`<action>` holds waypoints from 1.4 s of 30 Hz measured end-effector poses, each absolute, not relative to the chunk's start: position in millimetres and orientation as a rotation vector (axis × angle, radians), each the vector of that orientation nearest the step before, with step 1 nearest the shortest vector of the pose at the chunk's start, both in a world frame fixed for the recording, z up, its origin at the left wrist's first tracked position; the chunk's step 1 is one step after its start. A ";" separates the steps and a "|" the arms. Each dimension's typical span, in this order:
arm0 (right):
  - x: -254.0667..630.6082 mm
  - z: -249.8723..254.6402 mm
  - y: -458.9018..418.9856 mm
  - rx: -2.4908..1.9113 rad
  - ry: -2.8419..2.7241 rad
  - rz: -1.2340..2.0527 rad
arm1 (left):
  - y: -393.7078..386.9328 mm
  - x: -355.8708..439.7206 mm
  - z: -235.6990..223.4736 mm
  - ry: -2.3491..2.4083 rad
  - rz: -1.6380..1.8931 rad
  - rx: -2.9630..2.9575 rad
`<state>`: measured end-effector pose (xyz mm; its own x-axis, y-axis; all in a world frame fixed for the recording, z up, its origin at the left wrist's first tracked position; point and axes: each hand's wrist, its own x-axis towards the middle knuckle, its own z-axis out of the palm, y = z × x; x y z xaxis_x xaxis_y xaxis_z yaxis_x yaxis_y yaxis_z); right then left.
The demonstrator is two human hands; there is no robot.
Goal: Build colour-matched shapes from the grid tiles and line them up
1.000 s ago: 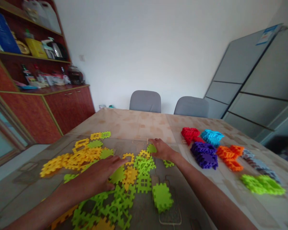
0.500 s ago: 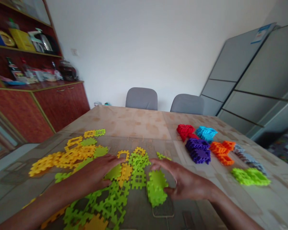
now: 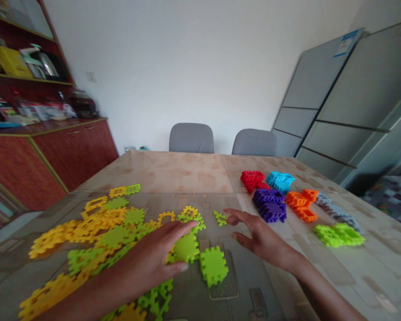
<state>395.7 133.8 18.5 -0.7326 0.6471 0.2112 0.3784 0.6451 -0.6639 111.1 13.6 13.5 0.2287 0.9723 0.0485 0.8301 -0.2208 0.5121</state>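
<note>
My left hand (image 3: 165, 252) reaches over the pile, with a green square building piece (image 3: 187, 248) held between its thumb and fingers. My right hand (image 3: 257, 236) is open, thumb and fingers apart, its fingertips close beside a small green triangular piece (image 3: 219, 218). Between the hands, nearer to me, a stack of green square pieces (image 3: 214, 266) rests on the table. Yellow pieces (image 3: 87, 227) and other green pieces (image 3: 155, 298) lie in a loose heap at the left, partly hidden by my left forearm.
Sorted piles stand at the right: red (image 3: 252, 179), light blue (image 3: 280, 181), purple (image 3: 270, 205), orange (image 3: 302, 204), grey (image 3: 339, 213) and bright green (image 3: 339, 235). Two grey chairs (image 3: 191, 138) are behind the patterned table (image 3: 173, 167). A red-brown cabinet (image 3: 71, 156) stands at the left.
My right hand has come away from the green stack and moved up toward the triangular piece. My left hand has moved right with the green square piece. The view has shifted slightly.
</note>
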 end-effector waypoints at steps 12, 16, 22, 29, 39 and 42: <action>398.8 19.6 128.3 -0.742 -2.525 0.882 | 20.5 163.8 2.4 1.661 0.423 2.178; 383.1 14.8 110.4 -0.584 -2.710 0.938 | 9.8 144.8 0.4 1.764 0.379 2.093; 361.6 6.2 98.1 -0.537 -2.827 0.878 | -1.2 125.8 -13.6 1.766 0.428 2.094; 360.9 7.9 98.4 -0.668 -2.876 0.834 | -5.3 127.9 -18.2 1.695 0.457 2.090; 364.6 11.3 96.3 -0.614 -2.911 0.866 | -17.3 134.6 -5.1 1.563 0.490 2.124; 369.2 8.6 99.7 -0.690 -2.905 0.849 | -21.2 134.7 -4.0 1.554 0.472 2.144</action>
